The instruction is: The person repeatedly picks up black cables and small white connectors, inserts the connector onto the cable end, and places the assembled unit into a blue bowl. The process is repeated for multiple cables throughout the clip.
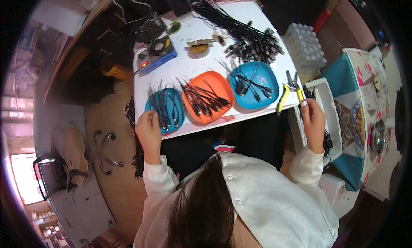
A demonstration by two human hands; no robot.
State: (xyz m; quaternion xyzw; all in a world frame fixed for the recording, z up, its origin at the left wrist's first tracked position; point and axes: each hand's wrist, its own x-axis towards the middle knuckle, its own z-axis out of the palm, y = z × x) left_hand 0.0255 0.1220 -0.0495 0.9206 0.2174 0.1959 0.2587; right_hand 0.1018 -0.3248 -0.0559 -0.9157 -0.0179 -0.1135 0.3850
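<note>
At the table's right edge, my right hand [313,124] has its fingers on one handle of yellow-handled wire strippers [292,80]. The tool's jaws and handles are spread, and the fingers hide the handle's end. My left hand [148,135] is at the near edge of the left blue tray [181,111], its fingers curled. Whether anything is in them is hidden. Short black cables with metal plugs [164,114] lie in this tray. More black cables [206,101] fill the orange tray [208,75] in the middle. The right blue tray [270,74] holds several cables [249,84].
A large bundle of black cables [254,38] spreads across the back right of the white table [183,29]. A blue device with a red light [157,58], a fan [153,27] and a round tin [199,49] stand at left and centre. A white foam box [331,119] is at right.
</note>
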